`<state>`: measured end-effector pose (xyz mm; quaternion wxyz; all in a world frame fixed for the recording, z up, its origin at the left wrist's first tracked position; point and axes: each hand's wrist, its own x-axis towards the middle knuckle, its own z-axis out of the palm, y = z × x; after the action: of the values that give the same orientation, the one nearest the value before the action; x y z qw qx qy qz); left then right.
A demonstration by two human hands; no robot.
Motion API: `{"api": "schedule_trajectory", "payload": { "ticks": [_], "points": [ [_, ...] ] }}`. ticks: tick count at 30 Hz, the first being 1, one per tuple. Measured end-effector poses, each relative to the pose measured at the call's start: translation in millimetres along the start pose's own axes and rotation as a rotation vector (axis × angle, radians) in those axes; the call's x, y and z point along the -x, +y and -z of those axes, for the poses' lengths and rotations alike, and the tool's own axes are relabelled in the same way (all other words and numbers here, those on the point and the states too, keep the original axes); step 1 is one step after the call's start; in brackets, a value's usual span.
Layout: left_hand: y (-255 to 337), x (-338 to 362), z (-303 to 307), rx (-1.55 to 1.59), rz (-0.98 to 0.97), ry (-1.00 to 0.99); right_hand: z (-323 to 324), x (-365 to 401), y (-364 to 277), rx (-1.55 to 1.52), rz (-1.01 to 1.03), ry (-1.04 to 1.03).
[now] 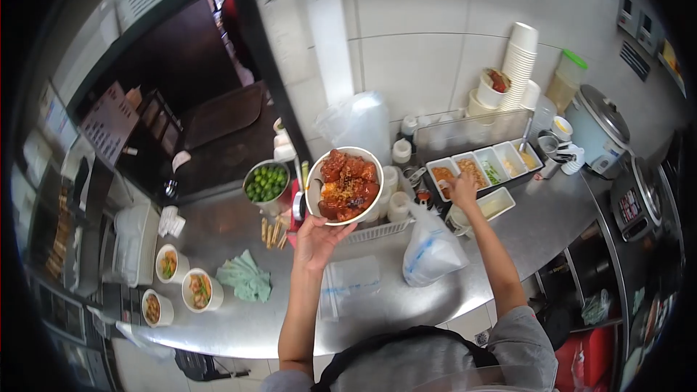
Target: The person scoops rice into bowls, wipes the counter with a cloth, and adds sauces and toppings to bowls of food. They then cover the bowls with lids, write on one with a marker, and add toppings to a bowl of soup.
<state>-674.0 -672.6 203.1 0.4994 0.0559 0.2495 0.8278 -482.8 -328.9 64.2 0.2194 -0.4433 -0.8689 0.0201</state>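
Note:
My left hand (317,241) holds up a white paper bowl (312,192) from below, its fingers wrapped under the base. Glossy red-brown meat pieces (352,187) with chopped yellowish bits on top fill the bowl. My right hand (462,189) reaches into the topping box (485,167), over its left compartments of orange-brown bits; its fingertips are bent down and partly hidden, so what they hold cannot be made out. Beside that hand the box's other compartments show chopped green and pale yellow toppings.
A knotted plastic bag (433,250) stands between my arms. Three filled bowls (197,292) and a green cloth (245,276) lie left. Behind are a metal pot of green fruit (266,183), bottles (401,151) and stacked cups (520,58). A rice cooker (599,127) stands right.

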Motion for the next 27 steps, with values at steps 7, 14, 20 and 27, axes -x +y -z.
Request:
{"api": "schedule_trajectory", "payload": {
  "ticks": [7,14,20,27],
  "points": [
    [31,137,106,-0.106,-0.071,0.201,31,-10,73,-0.491,0.246,0.265],
    [49,278,216,-0.261,-0.072,0.487,198,124,-136,-1.053,-0.028,0.171],
    [90,320,277,-0.186,-0.011,0.475,143,183,-350,-0.845,0.498,-0.027],
    [139,313,301,-0.225,0.003,0.419,-27,235,-466,-0.757,0.766,-0.381]
  ]
}}
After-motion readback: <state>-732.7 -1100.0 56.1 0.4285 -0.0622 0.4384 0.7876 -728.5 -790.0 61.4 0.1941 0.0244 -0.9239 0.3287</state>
